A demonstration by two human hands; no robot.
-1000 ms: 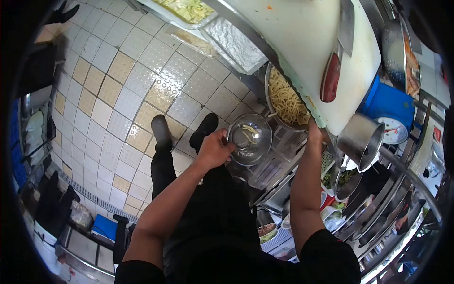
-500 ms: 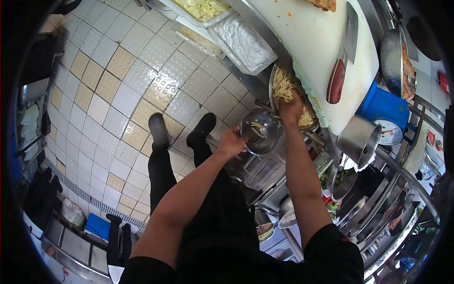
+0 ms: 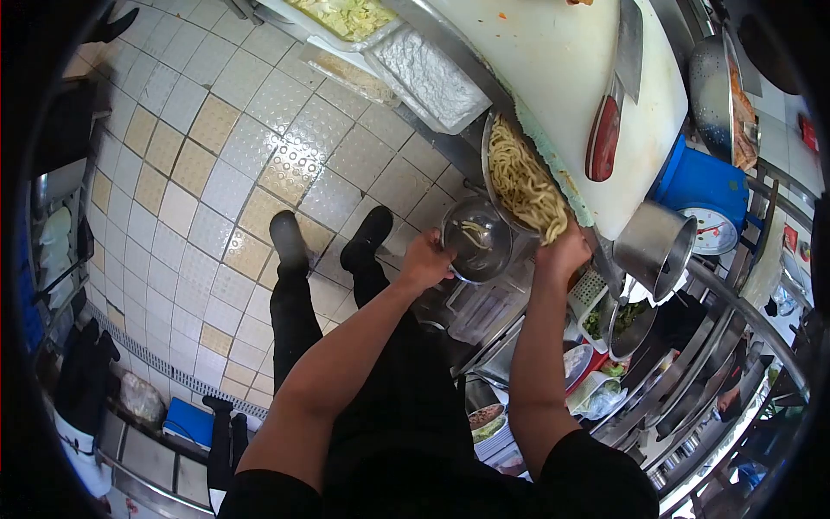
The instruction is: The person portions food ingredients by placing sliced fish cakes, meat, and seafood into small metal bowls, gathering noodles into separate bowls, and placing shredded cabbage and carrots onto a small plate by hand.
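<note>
My left hand grips the rim of a round metal bowl. A few pale noodles lie in that bowl. Just beyond it, a larger metal pan is filled with thick yellowish noodles. My right hand is closed at the near end of this pan, touching the noodles that reach its edge. Its fingertips are hidden, so whether they hold noodles or the pan's rim cannot be told.
A white cutting board with a red-handled cleaver borders the pan. A tray of white powder and a tub of chopped cabbage stand at upper left. To the right are a steel pot and a blue scale.
My right hand has drawn back from the middle of the noodles to the pan's near end, so more noodles show. My left hand keeps the bowl almost in place.
</note>
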